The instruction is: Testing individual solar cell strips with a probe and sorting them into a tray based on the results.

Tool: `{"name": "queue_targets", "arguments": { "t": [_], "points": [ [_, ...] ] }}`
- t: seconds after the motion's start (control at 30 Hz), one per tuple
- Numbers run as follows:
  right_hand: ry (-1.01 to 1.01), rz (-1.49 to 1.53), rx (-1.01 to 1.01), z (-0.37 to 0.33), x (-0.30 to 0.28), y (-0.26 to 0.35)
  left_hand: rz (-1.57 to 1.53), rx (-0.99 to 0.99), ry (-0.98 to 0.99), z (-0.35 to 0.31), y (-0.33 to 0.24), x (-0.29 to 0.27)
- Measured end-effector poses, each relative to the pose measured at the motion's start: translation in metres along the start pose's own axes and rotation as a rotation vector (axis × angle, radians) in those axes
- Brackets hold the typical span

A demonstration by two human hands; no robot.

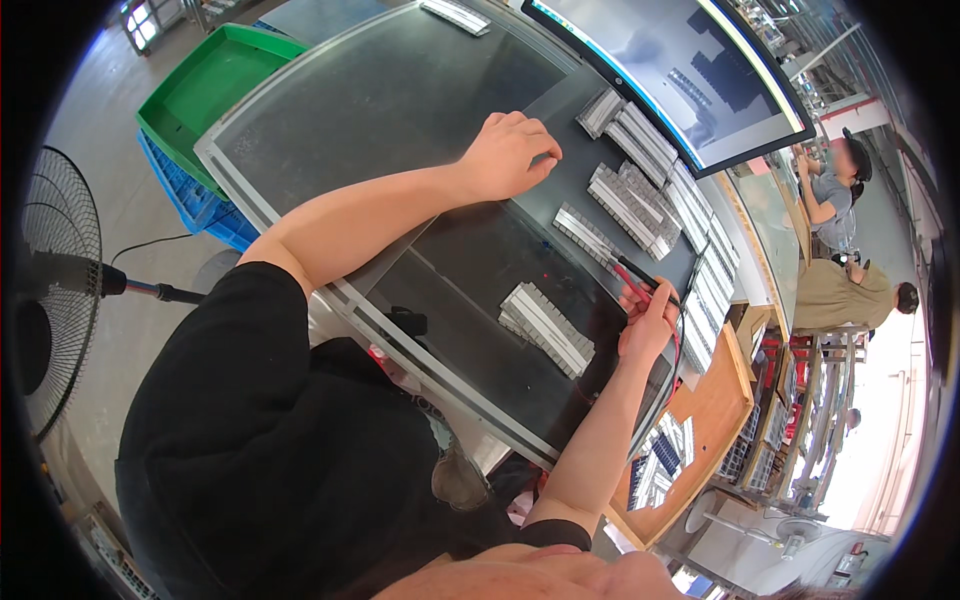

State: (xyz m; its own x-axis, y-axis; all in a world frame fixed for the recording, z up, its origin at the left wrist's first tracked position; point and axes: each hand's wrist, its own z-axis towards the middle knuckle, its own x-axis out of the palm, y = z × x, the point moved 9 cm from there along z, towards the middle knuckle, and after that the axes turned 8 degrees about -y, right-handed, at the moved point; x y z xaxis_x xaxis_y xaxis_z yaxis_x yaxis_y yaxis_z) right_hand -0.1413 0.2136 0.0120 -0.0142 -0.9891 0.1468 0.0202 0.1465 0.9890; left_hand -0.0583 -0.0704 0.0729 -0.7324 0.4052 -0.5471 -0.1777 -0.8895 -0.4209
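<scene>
**Right hand [650, 318] closed on two probes, tips at a strip below the screen [685, 72]**

Surface and room, as I see them over the head camera: the screen stands at the edge of a dark table [390, 110] with a pale metal border. Well left of the screen, a green crate [215, 95] sits on a blue crate [175, 190], with a standing fan [68, 290] farther out and lower. Right of the screen are a person in grey [832, 195] and, lower, a person in olive [845, 298]. Well below the screen lies a wooden tray [708, 408] bearing more strips.

Grip: I find the right hand's fingers pinched around a red probe [630, 270] and a black probe [641, 273]. Their tips are at the end of a grey-and-white strip [582, 234], below the screen; whether they touch it, I cannot tell. The left hand [508, 160] is left of the screen, over the table, fingers loosely curled. Its palm side is hidden, so I cannot confirm how far it is closed.

Count: one screen, two probes, two crates, one standing fan, one wooden tray, at least two other people. One small bundle [547, 328] of strips lies well below the screen; the strips massed along the screen's lower edge overlap too closely for me to count.
</scene>
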Motion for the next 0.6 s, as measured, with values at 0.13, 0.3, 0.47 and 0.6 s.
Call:
{"name": "queue_targets", "arguments": {
  "t": [0.13, 0.3, 0.47, 0.6],
  "points": [
    [0.004, -0.007, -0.001, 0.0, 0.001, 0.001, -0.102, 0.074, 0.062, -0.003, -0.013, 0.005],
    [-0.009, 0.007, 0.001, 0.0, 0.002, 0.001, -0.117, 0.359, 0.314, -0.034, -0.066, 0.039],
    [0.008, 0.095, -0.001, 0.003, -0.001, 0.001, -0.041, 0.402, 0.426, -0.042, -0.072, 0.054],
    [-0.113, 0.172, 0.005, 0.006, -0.017, 0.004, 0.018, 0.509, 0.333, -0.041, -0.082, 0.043]
  ]
}}
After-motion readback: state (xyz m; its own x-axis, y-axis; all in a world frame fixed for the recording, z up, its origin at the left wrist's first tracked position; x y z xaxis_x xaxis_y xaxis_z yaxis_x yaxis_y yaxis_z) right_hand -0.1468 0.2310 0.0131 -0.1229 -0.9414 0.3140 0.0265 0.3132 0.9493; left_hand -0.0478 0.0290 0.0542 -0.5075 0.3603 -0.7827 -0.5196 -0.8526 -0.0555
